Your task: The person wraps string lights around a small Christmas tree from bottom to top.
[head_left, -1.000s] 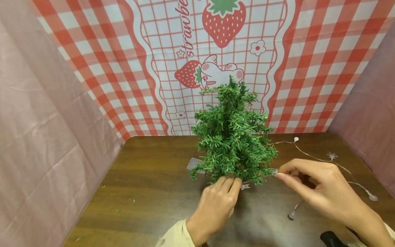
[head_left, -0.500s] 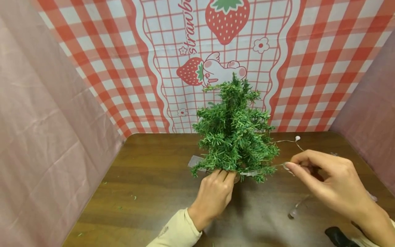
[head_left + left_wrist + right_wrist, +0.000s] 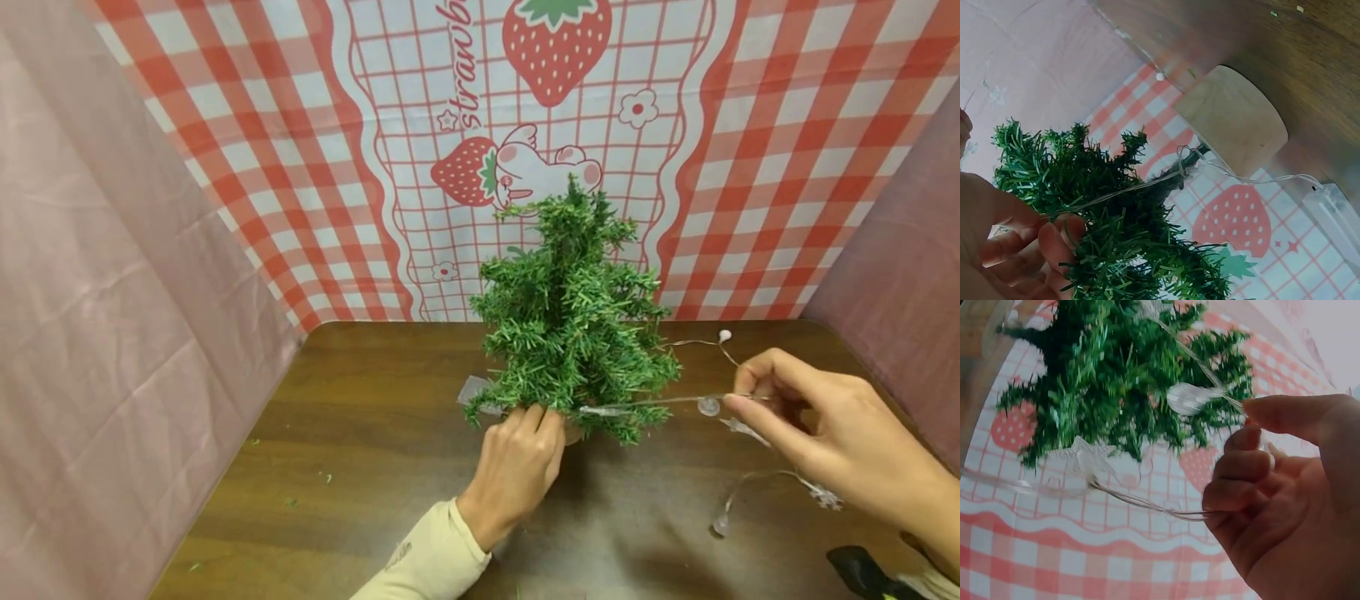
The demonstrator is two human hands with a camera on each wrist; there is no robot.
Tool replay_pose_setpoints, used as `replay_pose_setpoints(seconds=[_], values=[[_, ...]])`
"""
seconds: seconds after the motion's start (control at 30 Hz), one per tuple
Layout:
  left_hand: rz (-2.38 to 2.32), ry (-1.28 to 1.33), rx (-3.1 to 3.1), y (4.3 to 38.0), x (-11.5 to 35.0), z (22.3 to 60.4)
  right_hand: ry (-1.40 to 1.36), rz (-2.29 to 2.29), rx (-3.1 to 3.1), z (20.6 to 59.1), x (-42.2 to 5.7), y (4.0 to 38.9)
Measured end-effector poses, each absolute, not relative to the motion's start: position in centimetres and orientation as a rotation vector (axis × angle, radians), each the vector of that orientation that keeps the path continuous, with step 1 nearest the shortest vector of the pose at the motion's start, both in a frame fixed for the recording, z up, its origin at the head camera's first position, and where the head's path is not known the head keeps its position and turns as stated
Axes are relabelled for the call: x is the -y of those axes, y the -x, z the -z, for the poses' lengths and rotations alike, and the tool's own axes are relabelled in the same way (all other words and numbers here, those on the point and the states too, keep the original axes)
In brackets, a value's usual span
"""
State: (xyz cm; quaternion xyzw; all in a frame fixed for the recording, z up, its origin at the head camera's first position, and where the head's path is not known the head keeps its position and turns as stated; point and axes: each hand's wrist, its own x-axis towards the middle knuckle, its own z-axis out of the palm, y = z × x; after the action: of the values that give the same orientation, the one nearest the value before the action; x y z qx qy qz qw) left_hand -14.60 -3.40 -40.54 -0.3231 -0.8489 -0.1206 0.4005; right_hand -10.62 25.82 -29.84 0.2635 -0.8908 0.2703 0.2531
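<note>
A small artificial Christmas tree (image 3: 577,308) stands upright on the table. Its round wooden base (image 3: 1235,119) shows in the left wrist view, with string-light wire looped round the trunk just above it. Under the lowest front branches, my left hand (image 3: 516,471) pinches the wire (image 3: 1116,194) between thumb and fingers. To the right of the tree, my right hand (image 3: 840,433) pinches the string lights (image 3: 708,407) near a clear round bulb (image 3: 1188,399), the wire stretched nearly straight from the tree. A clear star light (image 3: 1088,456) dangles from the strand under that hand.
A clear battery box (image 3: 472,390) lies left behind the tree. More strand with a snowflake light (image 3: 825,497) trails on the table's right. A black object (image 3: 858,571) sits near the front right. Checked strawberry cloth (image 3: 285,167) hangs behind; a pink curtain (image 3: 112,292) flanks the left.
My right hand has moved right and slightly up, drawing the wire out from the tree. Loose lights below it have shifted. My left hand stays at the lower branches.
</note>
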Motion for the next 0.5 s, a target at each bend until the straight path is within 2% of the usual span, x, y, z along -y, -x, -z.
replay_pose_setpoints(seconds=[0.5], values=[[0.265,0.800,2.072,15.0,3.1,40.6,-0.741,-0.505,2.305,29.7,-28.6,12.7]])
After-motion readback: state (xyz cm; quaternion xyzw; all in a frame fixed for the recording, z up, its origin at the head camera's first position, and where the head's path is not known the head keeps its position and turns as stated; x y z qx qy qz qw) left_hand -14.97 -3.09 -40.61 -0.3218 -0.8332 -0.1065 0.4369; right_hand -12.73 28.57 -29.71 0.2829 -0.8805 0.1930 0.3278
